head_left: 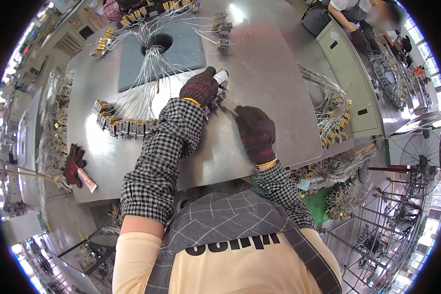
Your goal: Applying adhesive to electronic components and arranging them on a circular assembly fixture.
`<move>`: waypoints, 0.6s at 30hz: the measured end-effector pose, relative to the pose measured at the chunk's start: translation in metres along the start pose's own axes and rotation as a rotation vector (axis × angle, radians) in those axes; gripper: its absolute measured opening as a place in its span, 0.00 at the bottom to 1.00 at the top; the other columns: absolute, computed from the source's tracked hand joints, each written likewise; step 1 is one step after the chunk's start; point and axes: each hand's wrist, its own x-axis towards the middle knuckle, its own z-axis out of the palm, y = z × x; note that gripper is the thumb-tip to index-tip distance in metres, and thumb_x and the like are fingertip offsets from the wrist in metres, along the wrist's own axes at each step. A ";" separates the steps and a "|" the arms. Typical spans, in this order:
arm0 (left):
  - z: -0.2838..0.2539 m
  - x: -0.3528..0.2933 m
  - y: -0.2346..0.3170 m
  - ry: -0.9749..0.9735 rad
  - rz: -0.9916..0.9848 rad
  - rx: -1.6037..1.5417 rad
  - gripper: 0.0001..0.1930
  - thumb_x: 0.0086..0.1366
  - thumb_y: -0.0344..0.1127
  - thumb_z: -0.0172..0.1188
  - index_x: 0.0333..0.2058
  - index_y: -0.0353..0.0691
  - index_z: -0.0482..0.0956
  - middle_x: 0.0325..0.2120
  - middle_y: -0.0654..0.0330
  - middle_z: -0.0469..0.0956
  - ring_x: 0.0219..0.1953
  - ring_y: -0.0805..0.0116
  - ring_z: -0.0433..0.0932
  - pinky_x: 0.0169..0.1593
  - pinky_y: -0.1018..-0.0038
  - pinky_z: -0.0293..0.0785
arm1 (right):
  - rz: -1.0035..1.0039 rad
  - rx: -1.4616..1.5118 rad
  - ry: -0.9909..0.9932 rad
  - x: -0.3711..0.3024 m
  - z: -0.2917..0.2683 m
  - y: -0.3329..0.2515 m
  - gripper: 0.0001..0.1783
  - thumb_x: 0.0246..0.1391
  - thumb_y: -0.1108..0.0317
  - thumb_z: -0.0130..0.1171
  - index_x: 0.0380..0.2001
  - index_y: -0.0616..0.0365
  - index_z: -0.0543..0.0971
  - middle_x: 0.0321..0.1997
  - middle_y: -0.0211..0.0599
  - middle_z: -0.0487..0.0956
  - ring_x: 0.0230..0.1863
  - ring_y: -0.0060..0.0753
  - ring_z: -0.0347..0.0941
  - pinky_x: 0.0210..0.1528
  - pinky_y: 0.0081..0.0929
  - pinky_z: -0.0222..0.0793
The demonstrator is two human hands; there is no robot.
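Observation:
My left hand (pixel 199 87), in a dark red and black knit glove, is closed around a small white cylindrical thing (pixel 221 76) whose end sticks out past the fingers. It is over the right end of a curved row of metal-cased connectors (pixel 132 128) with yellow parts. Thin whitish wires (pixel 154 59) fan out to these from a round hole in a grey square plate (pixel 193 51). Nearer me and to the right, my gloved right hand (pixel 256 133) is low over the metal table (pixel 220 166). Its fingers point away from me, and nothing shows in them.
A spare dark red glove (pixel 74 165) and a red-and-white squeeze tube (pixel 87 180) lie at the table's left edge. Wire bundles with connectors hang at the right edge (pixel 334 117). Beyond a beige cabinet (pixel 350 81), a person (pixel 350 12) handles more wires. A fan (pixel 420 149) stands right.

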 end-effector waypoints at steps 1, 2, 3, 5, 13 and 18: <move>0.001 0.000 -0.001 0.010 0.013 0.004 0.27 0.70 0.60 0.44 0.47 0.39 0.73 0.39 0.42 0.79 0.44 0.43 0.79 0.47 0.55 0.72 | -0.001 -0.001 -0.001 -0.002 -0.001 0.004 0.15 0.49 0.67 0.65 0.42 0.43 0.82 0.36 0.35 0.81 0.35 0.39 0.78 0.37 0.36 0.75; 0.001 0.001 -0.003 0.013 0.010 0.003 0.27 0.70 0.60 0.44 0.47 0.39 0.73 0.39 0.42 0.79 0.44 0.43 0.79 0.47 0.55 0.72 | 0.171 0.174 -0.065 -0.001 -0.004 0.004 0.13 0.50 0.66 0.64 0.41 0.44 0.81 0.35 0.33 0.81 0.35 0.38 0.78 0.36 0.35 0.75; 0.001 0.001 -0.005 0.002 0.001 -0.003 0.27 0.70 0.60 0.44 0.47 0.39 0.73 0.39 0.42 0.79 0.44 0.43 0.79 0.47 0.55 0.72 | 0.343 0.347 -0.130 0.000 -0.006 0.002 0.11 0.52 0.66 0.62 0.40 0.45 0.81 0.34 0.32 0.81 0.34 0.38 0.78 0.35 0.34 0.74; 0.001 0.002 -0.005 -0.007 -0.008 -0.011 0.27 0.70 0.60 0.45 0.47 0.39 0.73 0.39 0.42 0.79 0.44 0.43 0.79 0.47 0.55 0.72 | 0.197 0.283 0.011 -0.001 -0.006 -0.020 0.10 0.54 0.66 0.61 0.40 0.48 0.81 0.35 0.33 0.81 0.35 0.38 0.78 0.36 0.33 0.74; -0.012 -0.007 0.010 -0.017 -0.027 0.044 0.21 0.71 0.51 0.45 0.51 0.40 0.72 0.42 0.43 0.80 0.45 0.44 0.79 0.48 0.55 0.74 | -0.141 -0.372 -0.245 -0.003 -0.017 -0.029 0.13 0.57 0.66 0.60 0.45 0.56 0.80 0.39 0.43 0.82 0.40 0.42 0.79 0.42 0.33 0.75; -0.025 -0.039 0.012 0.100 0.096 0.103 0.32 0.66 0.61 0.52 0.52 0.35 0.71 0.41 0.41 0.80 0.44 0.45 0.80 0.47 0.54 0.74 | 0.104 0.132 -0.097 -0.010 -0.018 -0.021 0.14 0.55 0.67 0.62 0.46 0.54 0.81 0.39 0.42 0.82 0.38 0.44 0.80 0.40 0.33 0.76</move>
